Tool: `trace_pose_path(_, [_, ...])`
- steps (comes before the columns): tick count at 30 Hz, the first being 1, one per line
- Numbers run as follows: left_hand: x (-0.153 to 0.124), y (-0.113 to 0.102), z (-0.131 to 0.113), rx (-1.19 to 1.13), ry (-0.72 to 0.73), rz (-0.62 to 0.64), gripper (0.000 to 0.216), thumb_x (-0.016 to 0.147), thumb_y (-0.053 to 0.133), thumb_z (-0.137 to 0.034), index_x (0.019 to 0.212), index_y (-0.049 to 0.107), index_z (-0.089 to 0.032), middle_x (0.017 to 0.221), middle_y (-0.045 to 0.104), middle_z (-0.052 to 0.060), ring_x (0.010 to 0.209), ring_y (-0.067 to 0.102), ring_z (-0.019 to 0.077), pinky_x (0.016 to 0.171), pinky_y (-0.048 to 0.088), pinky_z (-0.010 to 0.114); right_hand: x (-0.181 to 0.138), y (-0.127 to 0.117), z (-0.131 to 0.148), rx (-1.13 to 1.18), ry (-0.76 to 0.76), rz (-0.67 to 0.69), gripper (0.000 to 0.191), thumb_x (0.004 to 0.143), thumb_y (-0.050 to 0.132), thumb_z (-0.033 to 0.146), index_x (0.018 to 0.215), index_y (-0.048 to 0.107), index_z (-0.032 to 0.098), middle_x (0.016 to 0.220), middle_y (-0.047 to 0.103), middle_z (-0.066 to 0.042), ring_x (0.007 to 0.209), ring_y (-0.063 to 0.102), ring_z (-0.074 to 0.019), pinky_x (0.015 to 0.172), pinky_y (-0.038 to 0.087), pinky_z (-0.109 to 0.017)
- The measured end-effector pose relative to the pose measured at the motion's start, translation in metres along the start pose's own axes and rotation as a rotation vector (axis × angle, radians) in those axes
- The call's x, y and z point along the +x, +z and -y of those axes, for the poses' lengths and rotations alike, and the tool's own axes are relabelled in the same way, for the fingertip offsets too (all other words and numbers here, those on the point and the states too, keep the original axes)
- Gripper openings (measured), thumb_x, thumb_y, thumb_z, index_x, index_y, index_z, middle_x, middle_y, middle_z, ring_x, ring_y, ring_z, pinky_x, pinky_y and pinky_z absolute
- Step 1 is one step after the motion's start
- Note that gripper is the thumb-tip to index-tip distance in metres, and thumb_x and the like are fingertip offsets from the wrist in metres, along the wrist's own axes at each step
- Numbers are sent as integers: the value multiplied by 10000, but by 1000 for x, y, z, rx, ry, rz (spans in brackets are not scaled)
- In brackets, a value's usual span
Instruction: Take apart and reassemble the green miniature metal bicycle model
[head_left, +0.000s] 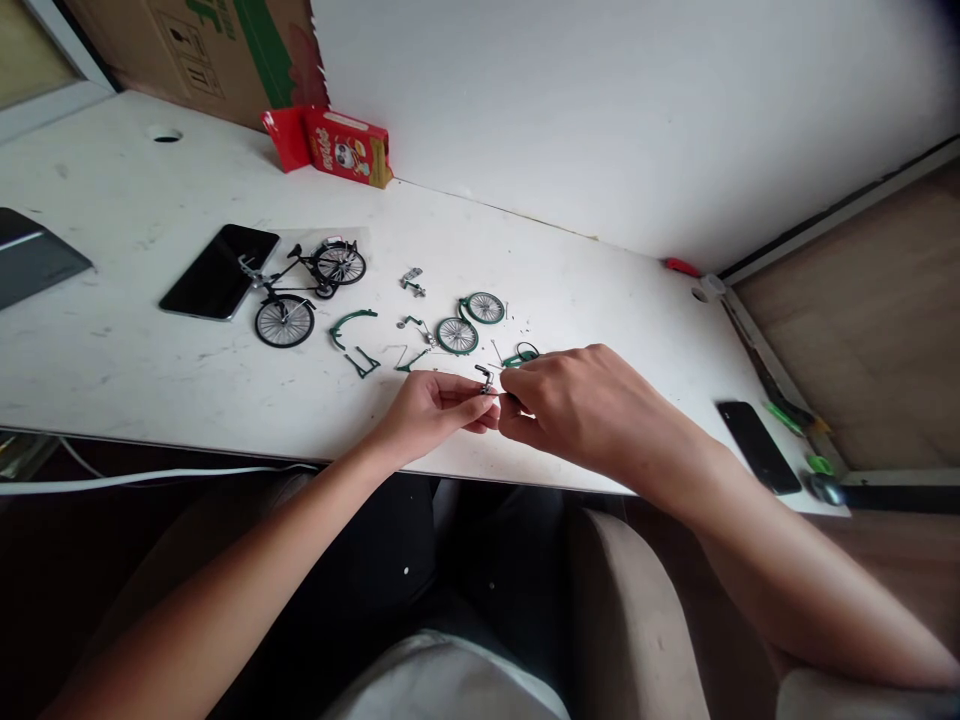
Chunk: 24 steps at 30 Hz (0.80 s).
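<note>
Near the front edge of the table, my left hand [431,412] pinches a tiny model bicycle handlebar [484,375], silver with a black grip, between thumb and fingers. My right hand [559,395] meets it from the right, its fingers closed round a thin tool that looks like a small screwdriver; most of it is hidden in the grip. Just beyond the hands lie a small green chain-guard piece [520,356], two spoked wheels [458,335] with green rims, a green curved fender [352,325], a green fork-like part [363,364] and several tiny metal bits.
A finished black model bicycle [300,282] stands left, beside a dark phone [219,275]. An open red box [349,148] sits at the back by the wall. On the right are another black phone [757,446], a dark mouse-like object [825,488] and a red-handled item [681,267].
</note>
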<state>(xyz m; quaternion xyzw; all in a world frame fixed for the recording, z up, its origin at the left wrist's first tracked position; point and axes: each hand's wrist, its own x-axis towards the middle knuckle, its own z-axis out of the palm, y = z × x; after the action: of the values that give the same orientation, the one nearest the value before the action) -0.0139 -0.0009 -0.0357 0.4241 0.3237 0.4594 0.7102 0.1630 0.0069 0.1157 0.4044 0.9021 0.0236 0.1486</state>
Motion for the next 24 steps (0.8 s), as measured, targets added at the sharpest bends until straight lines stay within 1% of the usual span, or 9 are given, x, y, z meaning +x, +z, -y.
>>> trace_pose_path(4, [0,0,-4,3,6,0,337,778,969,-394,984,869,-147,906,855,105,764,809,206,765,691,346,0,0,0,2,17,10,396,1086,493,414,776,611,198,671,654,-22,543,387,-124,597,172,-332])
trace_pose_path(8, [1,3,-8,6,27,26,308,717,1001,-329,917,859,-142,825,836,82,736,781,178,726,661,299,1,0,-1,0,18,5,341,1057,510,346,763,605,201,659,641,-13,545,378,-122,600,171,-331])
trace_pose_path(10, [1,5,-9,9,24,24,307,692,1009,-314,890,851,-140,793,826,74,733,772,176,727,656,299,1,1,-2,2,17,-7,324,1044,514,325,757,599,201,653,633,-9,543,361,-120,599,172,-330])
trace_pose_path(14, [0,4,-7,21,6,10,316,731,982,-367,908,848,-141,827,832,87,757,784,196,762,673,344,1,3,-2,7,12,-19,334,1041,508,330,743,589,203,646,622,-6,536,331,-120,593,170,-327])
trace_pose_path(18, [0,2,-5,40,3,5,351,752,970,-421,937,848,-149,886,841,102,815,803,232,804,683,384,0,2,-1,17,-7,-33,385,1077,483,381,758,601,200,662,634,-18,540,361,-121,597,166,-328])
trace_pose_path(21, [-1,2,-4,63,10,15,337,787,947,-443,923,846,-152,884,839,101,834,805,238,808,680,376,0,3,0,20,-21,-22,425,1100,471,422,776,620,193,681,652,-33,542,396,-122,605,159,-336])
trace_pose_path(24, [-1,2,-4,76,32,29,298,820,925,-431,885,841,-152,855,832,93,828,801,228,786,671,346,-1,4,0,7,-23,-45,461,1115,452,456,779,625,193,672,652,-34,541,406,-125,608,155,-337])
